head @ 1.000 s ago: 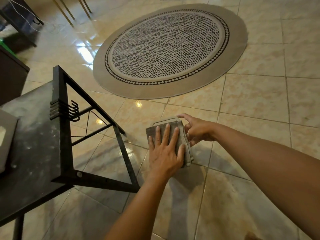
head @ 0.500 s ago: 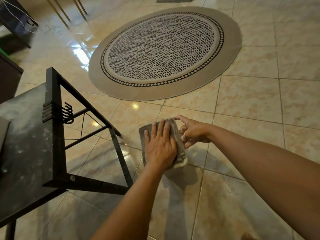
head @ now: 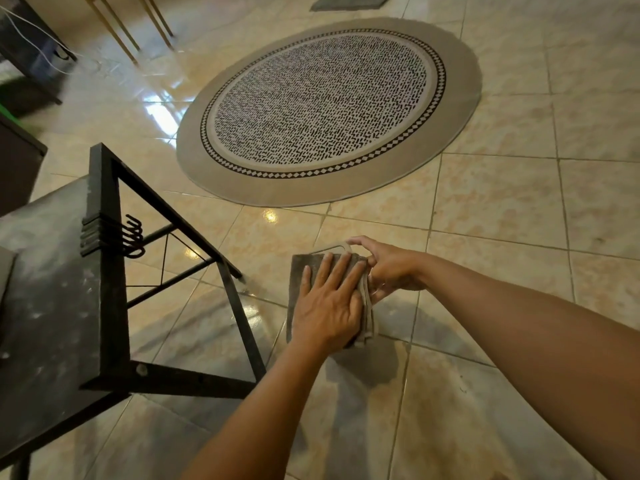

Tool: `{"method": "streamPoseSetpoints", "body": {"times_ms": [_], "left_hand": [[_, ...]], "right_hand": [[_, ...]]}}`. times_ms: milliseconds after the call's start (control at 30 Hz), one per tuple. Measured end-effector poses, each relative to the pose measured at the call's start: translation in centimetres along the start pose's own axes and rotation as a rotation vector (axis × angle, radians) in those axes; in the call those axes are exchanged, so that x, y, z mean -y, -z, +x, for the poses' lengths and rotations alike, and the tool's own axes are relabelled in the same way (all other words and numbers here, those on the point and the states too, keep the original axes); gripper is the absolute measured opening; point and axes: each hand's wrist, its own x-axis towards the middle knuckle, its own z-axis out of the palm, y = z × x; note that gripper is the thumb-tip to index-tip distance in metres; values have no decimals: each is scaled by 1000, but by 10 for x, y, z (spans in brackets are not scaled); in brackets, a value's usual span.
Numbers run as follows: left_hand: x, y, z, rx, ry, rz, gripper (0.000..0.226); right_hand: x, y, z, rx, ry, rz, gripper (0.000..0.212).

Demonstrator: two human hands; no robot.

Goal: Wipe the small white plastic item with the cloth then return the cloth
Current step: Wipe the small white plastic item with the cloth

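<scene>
1. We see the left hand lying flat with its fingers spread and pressed on top of a grey cloth, palm down, gripping nothing.
2. The cloth is folded into layers, its edges showing at the hand's 3 o'clock side, and it covers most of the small white plastic item.
3. Only a thin pale curved edge of that item shows, peeking out at the cloth's 12 o'clock edge; we cannot tell its full shape.
4. The right hand comes in from 3 o'clock, fingers curled round the cloth-and-item bundle at its 1 o'clock corner, pinching it from the side; whether the fingers touch the item itself or only the cloth we cannot tell.
5. The bundle is held in the air above the tiled floor, resting on no surface that we can see.
6. At 9 o'clock from the hands stands a dark table with a black metal frame and hooks.
7. At 12 o'clock, well apart, lies a round patterned rug.
</scene>
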Motion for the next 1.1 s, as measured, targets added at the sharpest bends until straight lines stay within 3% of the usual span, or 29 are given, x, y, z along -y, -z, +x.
{"method": "streamPoseSetpoints", "body": {"times_ms": [133,267,400,567,700,867,1000,1100], "left_hand": [[11,7,9,-42,145,-7,60],[5,1,-5,-25,-11,-11,58],[14,7,9,-47,284,-44,59],[-7,-3,6,-52,216,-11,60],[6,2,23,-43,421,-77,62],[-4,-9,13,-48,278,-38,64],[8,1,26,-55,420,-98,67],[0,-1,21,-61,282,-54,66]], "right_hand": [[4,-5,6,5,19,-56,97],[1,-1,4,13,-2,-18,99],[4,-8,10,3,11,-78,98],[-1,-3,8,-1,-6,-38,102],[3,-10,15,-5,11,-91,103],[-3,-5,13,-11,-13,-48,99],[3,-13,17,-14,11,-103,97],[0,-9,14,-21,-3,-68,101]]}}
